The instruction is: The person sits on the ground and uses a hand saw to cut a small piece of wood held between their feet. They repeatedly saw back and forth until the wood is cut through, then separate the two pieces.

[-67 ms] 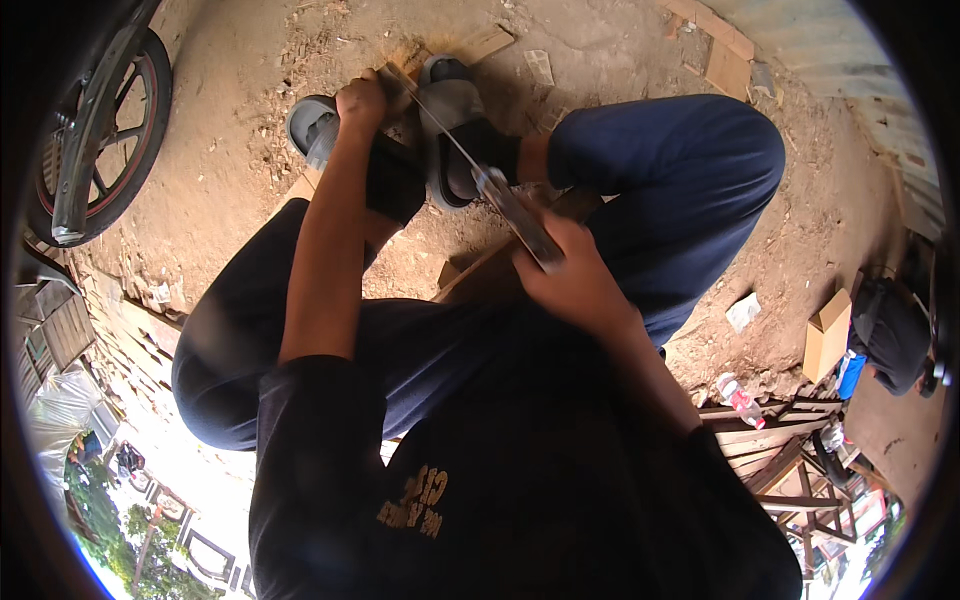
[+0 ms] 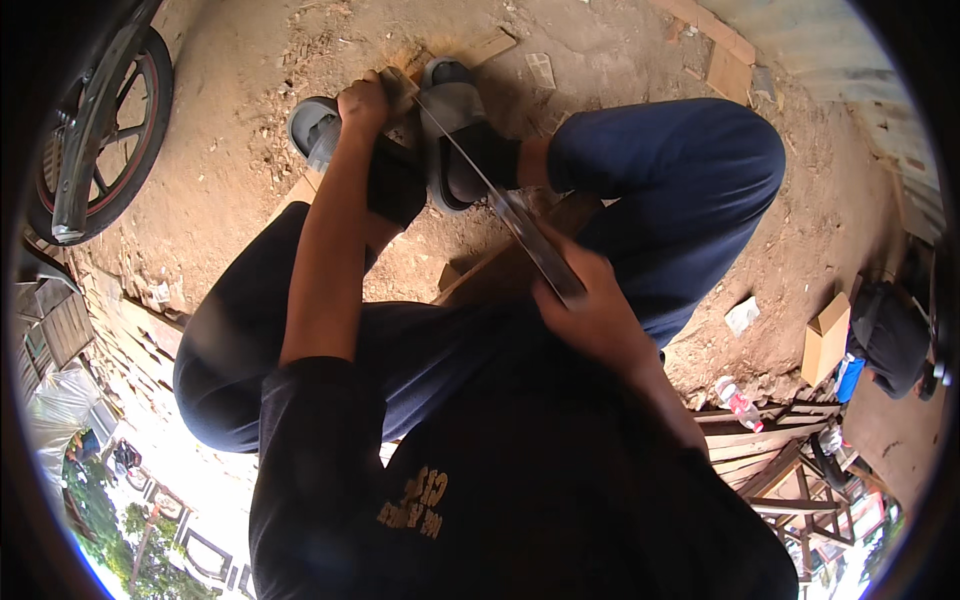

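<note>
My left hand (image 2: pixel 362 104) is closed on a small block of wood (image 2: pixel 400 90) out between my feet, pressing it down. Its arm reaches straight forward. My right hand (image 2: pixel 592 310) is wrapped round the near end of a hand saw (image 2: pixel 530 240), whose handle is mostly hidden in the fist. Seen nearly edge-on, the thin blade slants forward and left, and its far end meets the right side of the wood block. Both feet, in grey sandals (image 2: pixel 457 110), flank the block, and pale orange dust lies just beyond it.
A wooden plank (image 2: pixel 490 272) lies under my legs. Scraps of wood (image 2: pixel 485 47) and paper (image 2: pixel 742 315) are on the dirt floor. A motorcycle wheel (image 2: pixel 120 140) stands at far left. On the right are a cardboard box (image 2: pixel 827 338), a plastic bottle (image 2: pixel 740 405) and a person in dark clothes (image 2: pixel 888 335).
My right hand has drawn the saw back toward me and slightly right, so less blade reaches past the block. My left hand and the wood stay nearly in place.
</note>
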{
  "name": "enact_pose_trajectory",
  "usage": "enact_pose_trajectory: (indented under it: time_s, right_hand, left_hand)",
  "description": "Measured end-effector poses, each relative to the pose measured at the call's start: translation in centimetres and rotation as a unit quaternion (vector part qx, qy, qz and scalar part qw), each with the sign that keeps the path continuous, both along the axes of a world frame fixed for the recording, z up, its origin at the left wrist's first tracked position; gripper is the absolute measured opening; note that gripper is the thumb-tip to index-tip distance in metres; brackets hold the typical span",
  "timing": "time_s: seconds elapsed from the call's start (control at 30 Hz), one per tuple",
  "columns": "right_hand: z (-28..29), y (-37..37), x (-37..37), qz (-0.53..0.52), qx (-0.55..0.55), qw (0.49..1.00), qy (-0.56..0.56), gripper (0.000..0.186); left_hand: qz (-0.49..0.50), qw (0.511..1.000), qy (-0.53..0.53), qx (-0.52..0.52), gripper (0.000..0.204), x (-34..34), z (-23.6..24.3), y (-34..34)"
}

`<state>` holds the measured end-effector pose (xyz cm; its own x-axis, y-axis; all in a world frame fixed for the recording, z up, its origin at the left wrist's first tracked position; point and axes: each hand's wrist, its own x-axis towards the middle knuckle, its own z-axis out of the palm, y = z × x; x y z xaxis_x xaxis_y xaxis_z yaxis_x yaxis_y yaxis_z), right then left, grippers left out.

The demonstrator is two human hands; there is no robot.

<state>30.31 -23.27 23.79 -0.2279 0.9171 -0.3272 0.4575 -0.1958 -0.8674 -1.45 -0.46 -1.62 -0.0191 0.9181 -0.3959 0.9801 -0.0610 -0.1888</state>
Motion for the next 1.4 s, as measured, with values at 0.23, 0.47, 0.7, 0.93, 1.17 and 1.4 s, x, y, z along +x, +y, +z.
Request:
enact_pose_trajectory:
  time_s: [0.23,0.47,0.7,0.93,1.17,1.4]
  right_hand:
    - [-3.1,3.6,-2.0,0.053,-0.068,0.995,-0.046,0.051]
    - [0.9,-1.5,1.6,-0.015,-0.024,0.999,0.015,0.048]
    - [-2.9,1.9,0.2,0.019,0.006,0.999,0.031,0.058]
    - [-2.4,2.2,-1.1,0.004,-0.015,0.997,0.077,0.061]
    - [-0.3,0.2,1.9,0.017,0.009,0.998,0.067,0.068]
    - [-4.9,3.3,-2.4,0.001,0.024,0.999,0.036,0.064]
  left_hand:
    - [0.033,0.999,-0.020,0.016,0.030,0.8,1.9,1.1]
    - [0.026,0.999,-0.015,-0.024,0.033,0.7,2.8,2.1]
    - [0.001,0.998,-0.054,-0.014,0.035,-0.6,2.5,1.5]
    - [-0.021,0.990,-0.077,-0.120,0.081,0.6,5.8,2.5]
    - [-0.030,0.987,-0.089,-0.128,0.090,0.4,6.8,3.1]
    - [-0.007,0.984,-0.102,-0.143,0.090,0.1,5.3,2.6]
